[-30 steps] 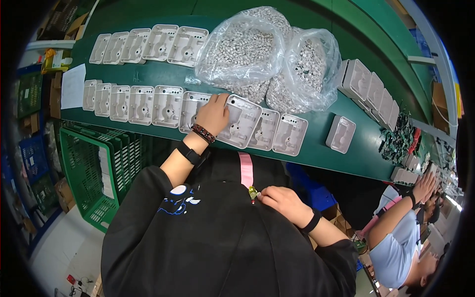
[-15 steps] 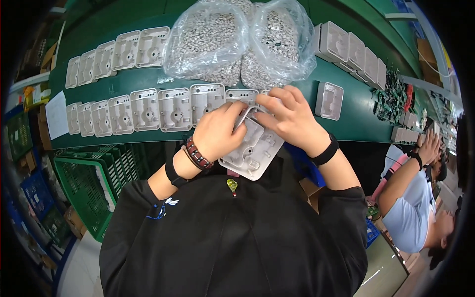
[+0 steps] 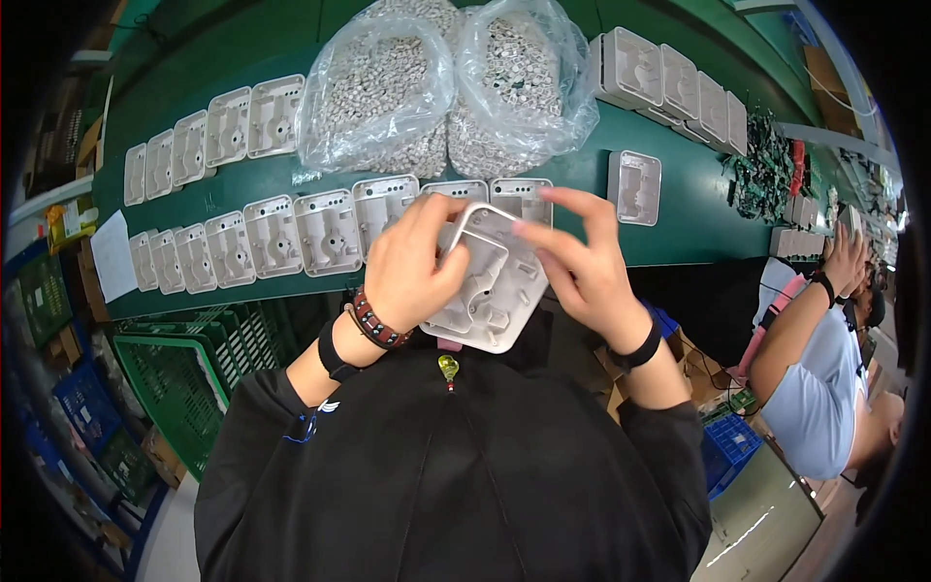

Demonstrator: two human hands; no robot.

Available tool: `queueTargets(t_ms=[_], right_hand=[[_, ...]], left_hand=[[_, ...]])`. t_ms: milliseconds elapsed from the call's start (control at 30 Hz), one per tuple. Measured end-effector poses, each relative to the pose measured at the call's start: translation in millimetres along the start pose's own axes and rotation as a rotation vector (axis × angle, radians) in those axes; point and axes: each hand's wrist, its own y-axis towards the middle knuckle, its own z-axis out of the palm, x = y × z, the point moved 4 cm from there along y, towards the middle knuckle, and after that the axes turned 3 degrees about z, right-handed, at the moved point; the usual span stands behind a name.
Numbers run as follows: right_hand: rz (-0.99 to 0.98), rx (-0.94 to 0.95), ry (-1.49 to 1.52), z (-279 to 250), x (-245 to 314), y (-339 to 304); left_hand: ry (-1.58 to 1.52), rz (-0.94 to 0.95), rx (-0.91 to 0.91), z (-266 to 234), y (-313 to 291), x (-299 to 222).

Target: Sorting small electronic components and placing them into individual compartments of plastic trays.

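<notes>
A light grey plastic housing (image 3: 490, 286), an open shallow tray with moulded ribs and posts inside, is tilted in front of my chest. My left hand (image 3: 412, 262) grips it by its left wall, fingers behind and thumb over the rim. My right hand (image 3: 592, 272) is at its upper right side with fingers apart and slightly blurred. The right index fingertip is over the housing's upper wall; whether it touches cannot be made out. Nothing shows between the right fingers. Just beyond, a row of matching housings (image 3: 330, 233) lies on the green table (image 3: 233, 184).
Two clear plastic bags (image 3: 378, 97) of small whitish parts stand at the back. More housings (image 3: 274, 116) are at the far left, with stacked ones (image 3: 635, 68) far right. A single housing (image 3: 637, 189) is at right. Green crates (image 3: 175, 369) stand lower left; a co-worker's hand (image 3: 847, 260) is far right.
My right hand has drawn back from the housing's upper edge and its fingers have spread. My left hand keeps its grip. The whole view has shifted slightly.
</notes>
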Motion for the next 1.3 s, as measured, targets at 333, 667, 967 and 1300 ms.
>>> queueTargets(t_ms=[333,667,967,1300], right_hand=[[0.927,-0.470,0.458,33.9,-66.2,-91.5],[1.100,-0.467,-0.247,-58.1,-324.8,-206.7],[1.186,-0.172,-0.261,-6.3,-380.5,-205.2],[0.960,-0.220,-0.780,30.8,-266.5,-143.2]], left_hand=[[0.005,-0.032,0.070,78.1,39.4,-9.7],[0.326,0.209,0.512,124.8,14.1,14.5],[0.594,-0.021,0.456,75.5,-25.7,74.3],[0.524,-0.061,0.444,73.8,-21.7,67.8]])
